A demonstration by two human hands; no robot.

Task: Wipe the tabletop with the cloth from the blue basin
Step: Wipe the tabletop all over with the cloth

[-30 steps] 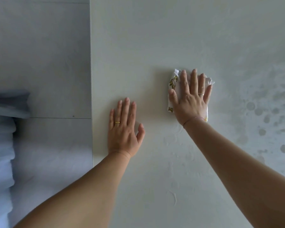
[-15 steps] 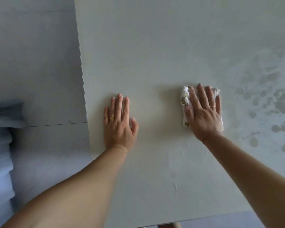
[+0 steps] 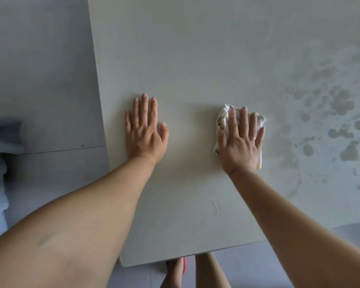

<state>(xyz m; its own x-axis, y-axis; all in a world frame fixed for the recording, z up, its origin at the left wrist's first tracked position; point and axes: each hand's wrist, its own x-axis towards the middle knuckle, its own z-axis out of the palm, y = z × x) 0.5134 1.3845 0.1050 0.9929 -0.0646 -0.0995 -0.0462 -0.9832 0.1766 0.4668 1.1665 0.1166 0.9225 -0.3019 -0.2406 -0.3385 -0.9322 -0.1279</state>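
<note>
Two hands are lying on one pale tabletop [image 3: 195, 59], whose left edge is running near the left hand [image 3: 143, 134] and whose near edge is passing under both forearms; broad bare surface is lying beyond the fingertips. The left hand is resting flat, fingers straight, holding nothing. The right hand [image 3: 240, 142] is pressing one folded white patterned cloth [image 3: 221, 119] down with extended fingers, the cloth showing past fingertips and thumb. Many wet patches [image 3: 341, 104] are spreading toward the tabletop's right side.

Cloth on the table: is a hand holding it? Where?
Nothing grips it. The right hand presses flat on the middle of the cloth, fingers straight. The left hand rests on the tabletop, holding nothing.
</note>
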